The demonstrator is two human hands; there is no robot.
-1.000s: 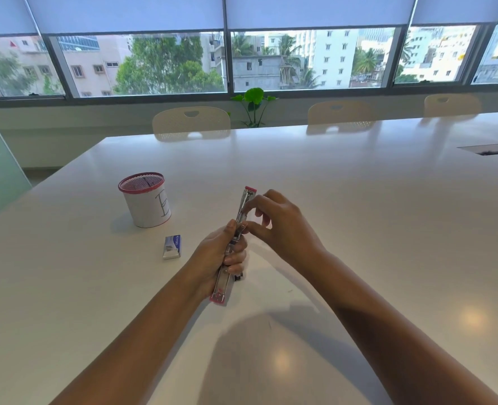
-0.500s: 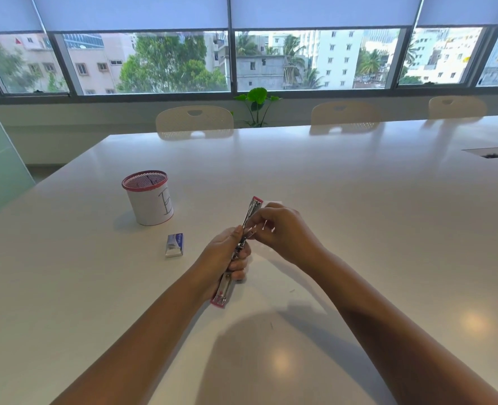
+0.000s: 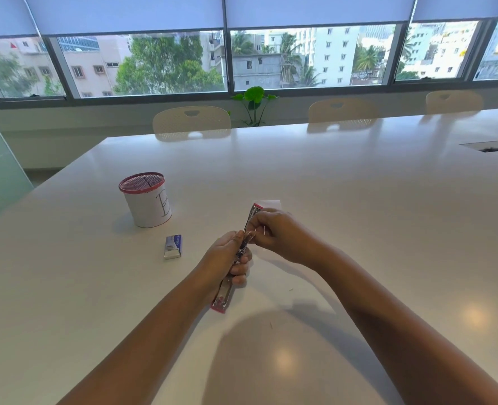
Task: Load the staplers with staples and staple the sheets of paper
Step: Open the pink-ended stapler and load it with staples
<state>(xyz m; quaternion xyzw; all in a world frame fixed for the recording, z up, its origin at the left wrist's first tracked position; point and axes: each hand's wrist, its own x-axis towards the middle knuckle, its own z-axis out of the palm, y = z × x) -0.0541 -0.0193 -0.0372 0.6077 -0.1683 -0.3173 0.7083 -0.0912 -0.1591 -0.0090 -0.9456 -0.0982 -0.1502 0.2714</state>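
Lying opened out flat, almost in one long line, the pink-edged stapler (image 3: 236,258) is held above the white table (image 3: 358,229), near the middle of the head view. Its far end points away toward the windows and its near end points back toward the person. The left hand (image 3: 227,261) grips the stapler's middle, fingers curled round the underside and thumb on top. The right hand (image 3: 274,232) meets it from the right, fingers bent and its fingertips (image 3: 255,229) pinching at the metal channel of the far half; something thin and silvery shows between them, too small to name with certainty. The two hands nearly touch at the stapler's hinge.

Behind the stapler's far tip, a small white sheet of paper (image 3: 271,203) lies on the table, partly hidden by the right hand. To the left of the hands sits a small blue-and-white staple box (image 3: 172,247), lying flat. Farther left and back stands a white cup (image 3: 148,204) with a red mesh rim and a letter drawn on its side. Across the table, pale chairs (image 3: 191,122) line the far edge, and a green plant (image 3: 253,103) stands below the windows.
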